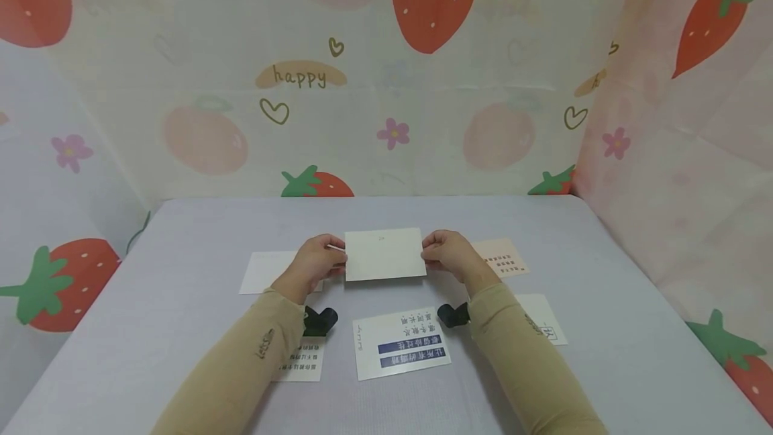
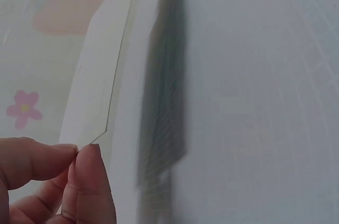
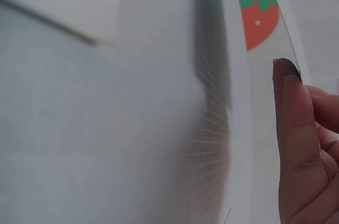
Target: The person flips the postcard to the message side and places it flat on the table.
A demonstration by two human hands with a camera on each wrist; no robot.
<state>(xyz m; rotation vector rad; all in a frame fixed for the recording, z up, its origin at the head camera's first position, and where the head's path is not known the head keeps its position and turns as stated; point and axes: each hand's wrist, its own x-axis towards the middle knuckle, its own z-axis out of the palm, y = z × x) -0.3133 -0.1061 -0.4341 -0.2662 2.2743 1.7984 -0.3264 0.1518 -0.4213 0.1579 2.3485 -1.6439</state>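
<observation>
Both hands hold a plain cream-white card [image 1: 385,257] upright over the table, its blank face with a tiny mark near the top edge turned toward me. At its left edge, my left hand [image 1: 314,260] pinches it; the left wrist view shows thumb and finger meeting on a corner of the card [image 2: 98,81]. My right hand [image 1: 451,254] pinches the opposite edge, with thumb and fingers [image 3: 299,134] at the card's side in the right wrist view. Below the held card lies a white card [image 1: 401,346] with blue bands and dark printed characters.
On the pale table [image 1: 199,233] lie a white card [image 1: 260,274] by the left hand, a printed card [image 1: 308,362] partly under the left forearm, a peach card [image 1: 507,257] with red print behind the right wrist, and a white card [image 1: 543,314] beside the right forearm. Strawberry-patterned cloth [image 1: 374,133] hangs behind.
</observation>
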